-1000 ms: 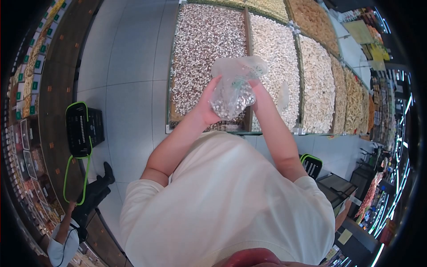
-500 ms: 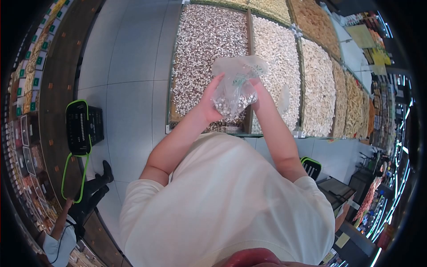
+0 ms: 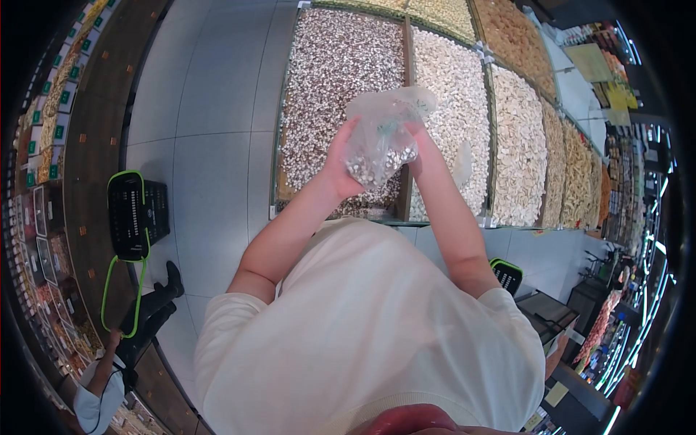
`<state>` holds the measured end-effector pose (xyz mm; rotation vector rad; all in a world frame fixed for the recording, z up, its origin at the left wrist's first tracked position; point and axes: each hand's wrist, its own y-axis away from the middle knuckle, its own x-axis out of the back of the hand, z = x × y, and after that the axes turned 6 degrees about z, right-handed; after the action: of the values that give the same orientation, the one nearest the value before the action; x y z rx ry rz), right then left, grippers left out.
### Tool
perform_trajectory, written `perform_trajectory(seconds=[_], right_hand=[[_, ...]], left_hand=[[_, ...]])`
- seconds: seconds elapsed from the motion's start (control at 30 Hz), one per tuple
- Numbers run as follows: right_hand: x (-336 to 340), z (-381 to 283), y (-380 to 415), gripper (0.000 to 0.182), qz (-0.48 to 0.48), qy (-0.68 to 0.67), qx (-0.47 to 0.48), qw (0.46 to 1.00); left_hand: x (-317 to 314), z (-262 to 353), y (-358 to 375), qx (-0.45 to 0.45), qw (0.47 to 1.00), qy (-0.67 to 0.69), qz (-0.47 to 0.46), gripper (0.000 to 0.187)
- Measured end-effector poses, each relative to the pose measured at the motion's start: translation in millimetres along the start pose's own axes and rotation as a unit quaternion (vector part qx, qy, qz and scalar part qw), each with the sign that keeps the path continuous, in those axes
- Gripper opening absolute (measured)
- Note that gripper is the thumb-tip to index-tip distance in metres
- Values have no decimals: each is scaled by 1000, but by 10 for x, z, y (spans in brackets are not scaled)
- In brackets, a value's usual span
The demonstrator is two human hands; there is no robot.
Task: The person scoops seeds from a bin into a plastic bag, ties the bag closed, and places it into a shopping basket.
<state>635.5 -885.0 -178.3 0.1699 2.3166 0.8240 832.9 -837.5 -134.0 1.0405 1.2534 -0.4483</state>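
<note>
Over the display bins I hold a clear plastic bag [image 3: 384, 130] with green print, its lower part filled with small white and brown pieces. My left hand [image 3: 342, 161] is closed round the bag's left side. On the right side my right hand [image 3: 419, 145] grips the bag, its fingers partly hidden behind the plastic. Beneath the bag lies a bin of brown-and-white pieces [image 3: 341, 65]. A divider separates it from a bin of whitish pieces [image 3: 446, 72], where a pale translucent scoop-like object [image 3: 462, 163] rests.
More dried-goods bins [image 3: 518, 145] extend to the right. At left, a person [image 3: 101, 384] holds the green handle of a black basket [image 3: 134, 214] on the floor. Another black basket [image 3: 506, 275] sits by my right elbow. Shelves [image 3: 54, 239] line the far left.
The bag has shifted slightly and its plastic is creased differently, still between both hands. The person at left and the black basket have moved slightly downward in view.
</note>
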Motion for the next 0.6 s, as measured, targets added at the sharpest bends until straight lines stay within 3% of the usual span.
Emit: perform_trajectory(seconds=[0.27,0.37,0.5,0.6], right_hand=[[-1,-9,-11,33,-20,28,19,999],[135,47,-56,36,-31,20,14,999],[404,219,-57,54,-44,19,42,998],[452,314,98,65,-64,13,64,996]], left_hand=[[98,14,-38,3,992,61,-108,66],[26,-37,9,-27,997,41,-54,67],[-8,-62,31,-27,997,60,-30,61],[39,-63,31,-9,993,61,-98,61]])
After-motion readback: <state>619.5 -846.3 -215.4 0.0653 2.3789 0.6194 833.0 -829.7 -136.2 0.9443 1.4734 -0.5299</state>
